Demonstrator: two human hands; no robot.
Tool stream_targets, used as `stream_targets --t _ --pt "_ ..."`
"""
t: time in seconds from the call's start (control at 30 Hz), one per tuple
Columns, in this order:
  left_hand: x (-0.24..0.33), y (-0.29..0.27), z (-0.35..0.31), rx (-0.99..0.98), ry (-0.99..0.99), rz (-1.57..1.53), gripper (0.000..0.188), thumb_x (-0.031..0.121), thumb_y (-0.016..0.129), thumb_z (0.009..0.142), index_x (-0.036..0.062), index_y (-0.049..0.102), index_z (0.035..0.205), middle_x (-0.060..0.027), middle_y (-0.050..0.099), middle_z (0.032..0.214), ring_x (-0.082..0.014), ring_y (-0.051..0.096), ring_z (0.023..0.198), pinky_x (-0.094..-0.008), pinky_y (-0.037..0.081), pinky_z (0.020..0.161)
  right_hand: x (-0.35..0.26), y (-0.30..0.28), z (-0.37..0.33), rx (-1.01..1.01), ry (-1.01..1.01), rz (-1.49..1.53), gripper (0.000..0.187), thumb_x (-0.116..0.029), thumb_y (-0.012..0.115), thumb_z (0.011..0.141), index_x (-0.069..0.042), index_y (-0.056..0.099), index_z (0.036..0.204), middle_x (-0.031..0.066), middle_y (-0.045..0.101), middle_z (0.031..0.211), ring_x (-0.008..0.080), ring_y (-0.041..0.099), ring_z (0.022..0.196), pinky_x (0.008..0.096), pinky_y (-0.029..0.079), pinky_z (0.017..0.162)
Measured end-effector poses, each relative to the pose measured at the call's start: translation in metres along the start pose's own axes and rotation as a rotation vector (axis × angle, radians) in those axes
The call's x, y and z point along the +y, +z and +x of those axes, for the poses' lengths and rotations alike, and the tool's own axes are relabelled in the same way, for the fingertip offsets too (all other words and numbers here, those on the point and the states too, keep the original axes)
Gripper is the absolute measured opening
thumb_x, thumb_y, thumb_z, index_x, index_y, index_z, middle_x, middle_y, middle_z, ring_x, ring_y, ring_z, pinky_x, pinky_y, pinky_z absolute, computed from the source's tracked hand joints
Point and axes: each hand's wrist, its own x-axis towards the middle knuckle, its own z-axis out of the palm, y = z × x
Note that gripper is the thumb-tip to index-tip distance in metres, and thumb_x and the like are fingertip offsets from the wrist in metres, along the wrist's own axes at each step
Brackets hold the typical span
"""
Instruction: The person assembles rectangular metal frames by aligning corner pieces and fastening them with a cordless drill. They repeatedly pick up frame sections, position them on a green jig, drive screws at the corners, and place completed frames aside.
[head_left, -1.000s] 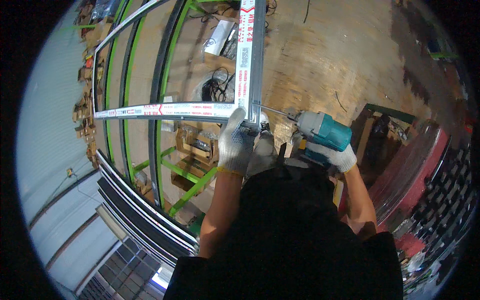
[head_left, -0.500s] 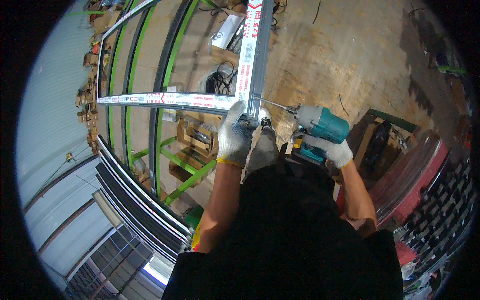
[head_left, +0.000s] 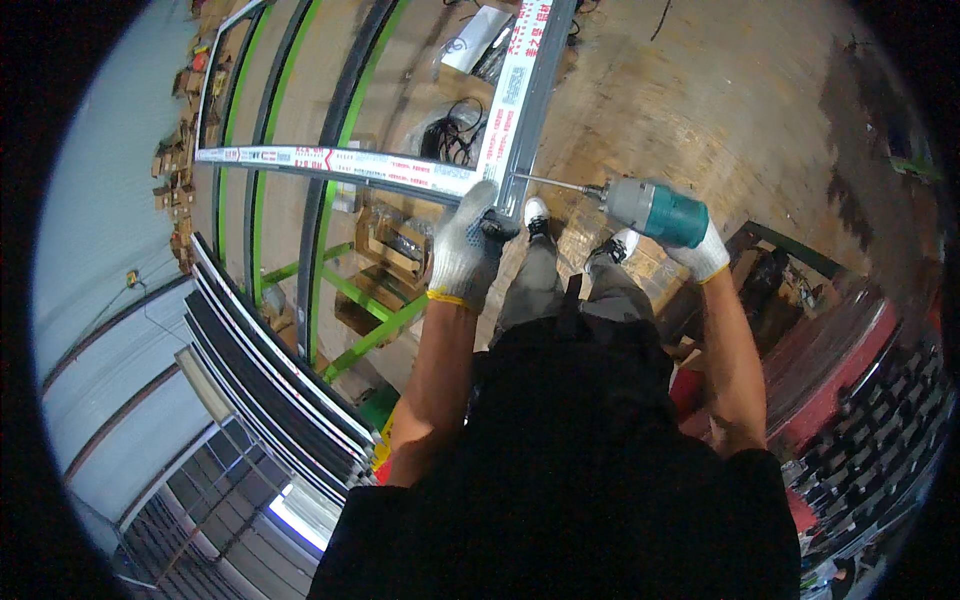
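My left hand point(head_left: 466, 248), in a white knit glove with yellow cuff, grips the near corner of a metal frame point(head_left: 395, 168) covered in printed white film. Its thumb lies on top of the corner; the other fingers curl partly out of sight beneath. My right hand point(head_left: 706, 256), gloved alike, holds a teal and grey power drill point(head_left: 660, 212) from behind; the motor body hides most of the grip. The drill's long thin bit point(head_left: 560, 184) points left, its tip at the outer side of the frame near the corner. Whether it touches cannot be told.
Green-and-black rack bars point(head_left: 330, 160) carry the frame. Beneath lie open cardboard boxes point(head_left: 392, 240) and black cord point(head_left: 450, 135). Dark profiles with white edges point(head_left: 270, 370) are stacked at left. A red film-wrapped stack point(head_left: 825, 365) stands right, beside a dark bin point(head_left: 770, 270). My shoes point(head_left: 537, 212) are below.
The drill has turned and its rear has risen slightly, so its lower part no longer shows. The view has shifted, showing the frame tilted more. My left hand keeps hold of the corner.
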Motion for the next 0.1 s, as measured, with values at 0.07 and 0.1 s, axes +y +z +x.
stream_targets --t 0.07,0.1 --pt "-0.0014 -0.0035 0.0041 -0.045 0.002 -0.001 0.028 0.025 0.076 0.095 0.0028 0.065 0.108 -0.0064 0.069 0.087 -0.0185 0.066 0.07 -0.0326 0.056 0.066 -0.0038 -0.0017 -0.0009 -0.091 0.073 -0.008 0.042 -0.015 0.087 0.082 -0.008 0.074 0.122 0.0139 0.074 0.125 0.0305 0.072 0.113 0.0402 0.057 0.099" --pt "-0.0054 -0.002 0.0046 -0.022 0.026 -0.026 0.031 0.026 0.077 0.094 0.0023 0.063 0.111 -0.0069 0.069 0.087 -0.0179 0.066 0.07 -0.0336 0.056 0.067 -0.0063 0.0014 0.001 -0.149 0.147 -0.029 0.046 -0.018 0.088 0.082 -0.008 0.073 0.124 0.0143 0.073 0.128 0.0297 0.072 0.114 0.0405 0.057 0.1"
